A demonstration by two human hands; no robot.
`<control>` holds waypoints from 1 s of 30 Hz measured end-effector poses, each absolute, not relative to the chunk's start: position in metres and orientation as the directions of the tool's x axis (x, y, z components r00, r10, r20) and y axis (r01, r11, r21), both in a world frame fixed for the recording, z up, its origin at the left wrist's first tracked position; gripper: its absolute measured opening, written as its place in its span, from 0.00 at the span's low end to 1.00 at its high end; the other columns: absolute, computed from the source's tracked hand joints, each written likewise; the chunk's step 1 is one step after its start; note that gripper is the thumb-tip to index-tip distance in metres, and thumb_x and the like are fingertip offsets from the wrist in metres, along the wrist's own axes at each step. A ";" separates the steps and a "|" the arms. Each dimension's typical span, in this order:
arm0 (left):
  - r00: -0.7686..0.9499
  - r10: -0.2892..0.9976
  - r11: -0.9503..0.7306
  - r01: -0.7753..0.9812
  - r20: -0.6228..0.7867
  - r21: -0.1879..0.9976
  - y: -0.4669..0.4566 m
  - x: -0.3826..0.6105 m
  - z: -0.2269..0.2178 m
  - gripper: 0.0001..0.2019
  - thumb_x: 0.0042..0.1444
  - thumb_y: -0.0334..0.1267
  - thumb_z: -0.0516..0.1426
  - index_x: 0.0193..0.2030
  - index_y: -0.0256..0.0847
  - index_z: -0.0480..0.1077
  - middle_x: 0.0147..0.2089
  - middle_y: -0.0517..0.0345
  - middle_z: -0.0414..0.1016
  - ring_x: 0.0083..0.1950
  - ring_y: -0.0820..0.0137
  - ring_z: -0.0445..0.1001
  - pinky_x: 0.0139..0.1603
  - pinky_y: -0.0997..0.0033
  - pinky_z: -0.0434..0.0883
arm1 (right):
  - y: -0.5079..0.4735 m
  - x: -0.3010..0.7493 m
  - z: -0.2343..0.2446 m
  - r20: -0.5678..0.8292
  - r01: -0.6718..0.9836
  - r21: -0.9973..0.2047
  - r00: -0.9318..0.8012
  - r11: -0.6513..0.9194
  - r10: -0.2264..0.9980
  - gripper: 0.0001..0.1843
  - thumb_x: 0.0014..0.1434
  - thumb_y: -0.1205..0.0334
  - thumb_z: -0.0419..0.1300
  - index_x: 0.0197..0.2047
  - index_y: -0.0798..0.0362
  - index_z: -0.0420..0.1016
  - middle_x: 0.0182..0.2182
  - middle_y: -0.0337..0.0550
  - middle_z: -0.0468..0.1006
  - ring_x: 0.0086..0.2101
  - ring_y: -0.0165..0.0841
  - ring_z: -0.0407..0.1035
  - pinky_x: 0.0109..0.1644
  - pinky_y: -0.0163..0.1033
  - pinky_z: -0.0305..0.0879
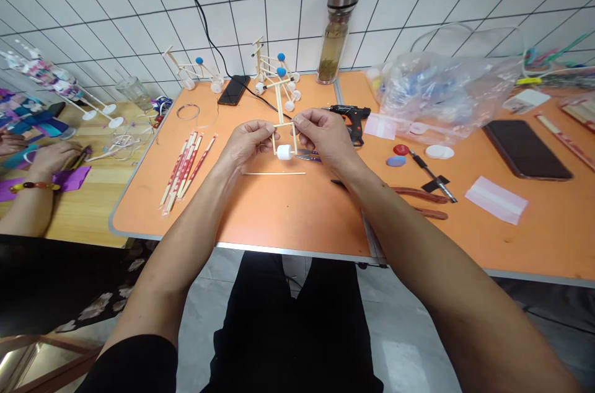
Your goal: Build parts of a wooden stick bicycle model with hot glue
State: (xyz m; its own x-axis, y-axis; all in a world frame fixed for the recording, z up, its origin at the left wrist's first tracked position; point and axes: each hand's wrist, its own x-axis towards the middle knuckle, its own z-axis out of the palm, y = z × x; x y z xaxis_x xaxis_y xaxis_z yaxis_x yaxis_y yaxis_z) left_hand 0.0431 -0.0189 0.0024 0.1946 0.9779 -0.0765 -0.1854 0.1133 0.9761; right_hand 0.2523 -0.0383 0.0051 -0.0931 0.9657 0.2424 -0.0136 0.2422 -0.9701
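Observation:
Above the orange table, my left hand (250,142) and my right hand (324,132) both pinch a small frame of wooden sticks (279,103). The left fingers close on its left corner, the right fingers on its right corner. Two short prongs point toward me, with a white roller (284,152) between them. A longer stem runs away toward the back, topped by a crosspiece. Below my hands a loose thin stick (274,173) lies on the table. Scissors (309,157) are partly hidden behind my right hand.
Wrapped chopsticks (186,167) lie left; stick models with blue balls (281,72) stand behind. A glue gun (354,119), a glass bottle (333,39), red-handled pliers (421,196), a pen (432,176), a phone (527,148) and a plastic bag (446,89) are rightward. Another person's hand (60,160) is at left.

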 end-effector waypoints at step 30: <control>-0.014 0.994 0.100 -0.301 -0.109 0.948 -0.016 0.040 0.014 0.10 0.65 0.28 0.67 0.32 0.37 0.77 0.30 0.59 0.82 0.24 0.80 0.71 0.28 0.79 0.69 | -0.037 0.249 -0.009 0.161 0.170 -0.968 -0.157 0.187 0.974 0.13 0.66 0.54 0.72 0.33 0.52 0.81 0.31 0.40 0.79 0.29 0.29 0.66 0.34 0.35 0.67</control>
